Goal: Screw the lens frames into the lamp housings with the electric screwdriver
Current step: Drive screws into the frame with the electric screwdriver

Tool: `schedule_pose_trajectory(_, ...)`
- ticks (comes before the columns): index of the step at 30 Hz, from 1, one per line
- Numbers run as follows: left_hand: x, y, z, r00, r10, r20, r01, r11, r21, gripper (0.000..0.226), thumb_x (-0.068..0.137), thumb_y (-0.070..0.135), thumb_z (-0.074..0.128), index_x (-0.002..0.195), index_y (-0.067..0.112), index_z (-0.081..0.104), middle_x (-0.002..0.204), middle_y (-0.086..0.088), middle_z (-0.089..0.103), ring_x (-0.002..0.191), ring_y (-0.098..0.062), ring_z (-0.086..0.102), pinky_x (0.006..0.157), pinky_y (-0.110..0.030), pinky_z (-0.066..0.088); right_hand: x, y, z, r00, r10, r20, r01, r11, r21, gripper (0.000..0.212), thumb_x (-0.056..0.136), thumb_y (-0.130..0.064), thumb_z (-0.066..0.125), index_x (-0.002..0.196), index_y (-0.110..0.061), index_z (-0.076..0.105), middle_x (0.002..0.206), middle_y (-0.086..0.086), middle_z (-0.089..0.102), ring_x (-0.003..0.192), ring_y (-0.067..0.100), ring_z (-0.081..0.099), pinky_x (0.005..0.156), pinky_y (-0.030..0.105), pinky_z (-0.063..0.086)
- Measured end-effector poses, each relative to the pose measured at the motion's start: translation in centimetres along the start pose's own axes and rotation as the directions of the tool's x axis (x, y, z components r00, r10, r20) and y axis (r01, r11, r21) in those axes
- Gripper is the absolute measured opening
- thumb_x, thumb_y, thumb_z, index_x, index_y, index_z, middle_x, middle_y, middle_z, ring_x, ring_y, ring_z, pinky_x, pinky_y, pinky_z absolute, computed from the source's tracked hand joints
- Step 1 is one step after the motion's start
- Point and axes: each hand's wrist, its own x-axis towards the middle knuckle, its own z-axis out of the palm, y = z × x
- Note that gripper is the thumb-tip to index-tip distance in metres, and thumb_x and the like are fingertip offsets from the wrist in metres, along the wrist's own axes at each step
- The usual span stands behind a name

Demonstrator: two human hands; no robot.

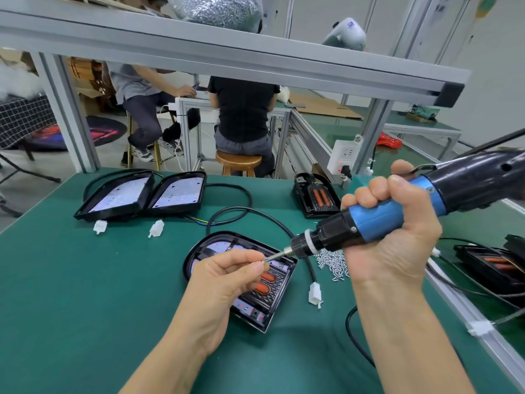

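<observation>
My right hand (397,231) grips the blue-and-black electric screwdriver (377,220), held above the table with its bit pointing down-left. My left hand (227,277) pinches a small screw (264,261) at the bit's tip. Right under both lies a black lamp housing (244,277) with a black lens frame and two orange lenses in it. A pile of loose silver screws (333,263) sits just right of that housing. A black cable with a white connector (315,295) trails from it.
Two open housings (142,194) with white connectors lie at the back left of the green table (85,280). Another assembled lamp (316,199) sits at the back, more at the right edge (494,265). Two people sit at a bench beyond the aluminium frame.
</observation>
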Motion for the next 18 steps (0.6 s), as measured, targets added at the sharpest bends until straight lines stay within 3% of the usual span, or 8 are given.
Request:
schedule_pose_trajectory(7, 0.1, -0.4, 0.0, 0.999, -0.003, -0.039, 0.002, 1.0, -0.013, 0.011, 0.062, 0.004, 0.068, 0.066, 0.01, 0.077, 0.066, -0.013, 0.069, 0.055, -0.014, 0.063, 0.054, -0.018, 0.051, -0.3, 0.3, -0.1, 1.0, -0.006, 0.026, 0.007, 1.0, -0.012, 0.017, 0.074, -0.008, 0.05, 0.087, -0.019, 0.053, 0.057, -0.007, 0.045, 0.049, 0.007, 0.044, 0.057, 0.022, 0.043)
schedule_pose_trajectory(13, 0.1, -1.0, -0.1, 0.99, 0.115, -0.078, -0.112, 0.992, 0.053, 0.013, 0.06, 0.006, 0.071, 0.07, 0.011, 0.077, 0.067, -0.014, 0.071, 0.054, -0.016, 0.064, 0.055, -0.017, 0.051, -0.6, 0.7, 0.0, 0.998, -0.055, 0.017, 0.056, 0.998, -0.038, 0.017, 0.074, -0.009, 0.047, 0.089, -0.018, 0.051, 0.056, -0.007, 0.044, 0.048, 0.008, 0.042, 0.056, 0.021, 0.042)
schedule_pose_trajectory(18, 0.4, -1.3, -0.6, 0.989, 0.132, -0.072, -0.129, 0.991, 0.039, 0.014, 0.06, 0.009, 0.072, 0.072, 0.012, 0.078, 0.069, -0.014, 0.071, 0.053, -0.019, 0.064, 0.057, -0.017, 0.051, -0.6, 1.0, -0.1, 0.999, -0.036, 0.014, 0.036, 0.999, -0.017, 0.018, 0.074, -0.009, 0.048, 0.089, -0.019, 0.051, 0.056, -0.007, 0.046, 0.048, 0.008, 0.043, 0.057, 0.021, 0.043)
